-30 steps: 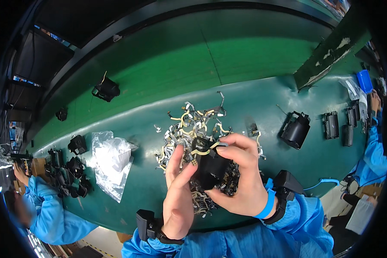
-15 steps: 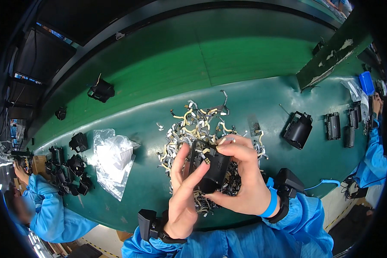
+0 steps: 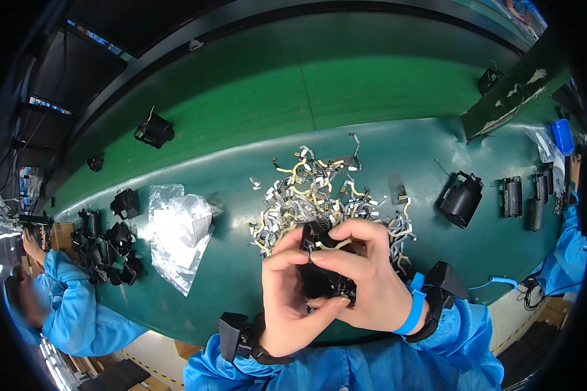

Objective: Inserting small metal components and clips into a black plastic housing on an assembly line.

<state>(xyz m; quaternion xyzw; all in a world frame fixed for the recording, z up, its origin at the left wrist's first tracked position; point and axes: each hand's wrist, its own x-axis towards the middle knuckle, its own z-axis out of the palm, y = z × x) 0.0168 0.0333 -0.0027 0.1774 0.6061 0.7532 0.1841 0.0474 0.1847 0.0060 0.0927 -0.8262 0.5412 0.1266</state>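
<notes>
Between my two hands, above the near side of a heap of short wire cables [image 3: 313, 189], is a black plastic housing [image 3: 316, 281]. My left hand [image 3: 285, 301] closes round its left side, with the thumb along the lower edge. From the other side my right hand [image 3: 377, 281] grips it, its thumb and index finger close to a short cream-coloured cable [image 3: 332, 246] at the top of the housing. The fingers hide much of the housing, and I cannot tell whether the cable's end is seated in it.
A clear plastic bag [image 3: 176, 234] lies left of the heap, with several black housings [image 3: 120, 238] beyond it. On the right are another housing [image 3: 462, 199], narrower black parts [image 3: 512, 197] and a blue bin [image 3: 562, 135]. Co-workers in blue sleeves [image 3: 78, 306] sit at both sides.
The housing has turned in my hands. My left fingers, stretched out before near the cable, are now wrapped round the housing's left side. The view has shifted slightly.
</notes>
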